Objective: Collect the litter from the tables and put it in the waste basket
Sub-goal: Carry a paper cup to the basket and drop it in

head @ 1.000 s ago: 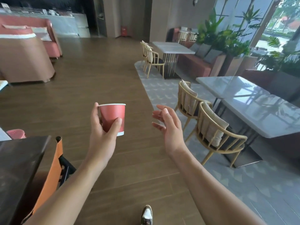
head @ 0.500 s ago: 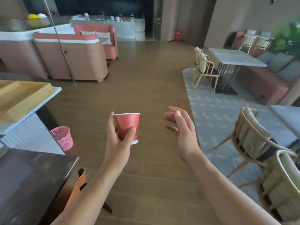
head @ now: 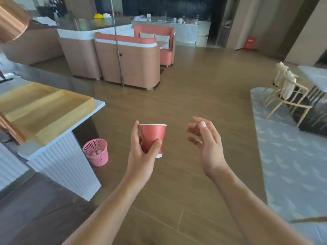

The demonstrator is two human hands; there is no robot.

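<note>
A person's left hand (head: 141,156) grips an upright red paper cup (head: 153,139) while the right hand (head: 206,140) hangs relaxed, empty; best carried level to the pink waste basket (head: 96,152) at the counter's (head: 58,135) corner.

Red paper cup (head: 153,138) — upright, held aloft; pink mesh basket (head: 96,152) on floor.

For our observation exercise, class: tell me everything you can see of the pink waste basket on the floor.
The pink waste basket is round, narrowing towards its base, with what looks like a plastic wall pierced all over by small holes. It stands upright on the brown wooden floor, close beside the white ribbed counter base; whether they touch cannot be told. Pale reddish things lie inside, too blurred to name. Nothing else touches it.
</note>
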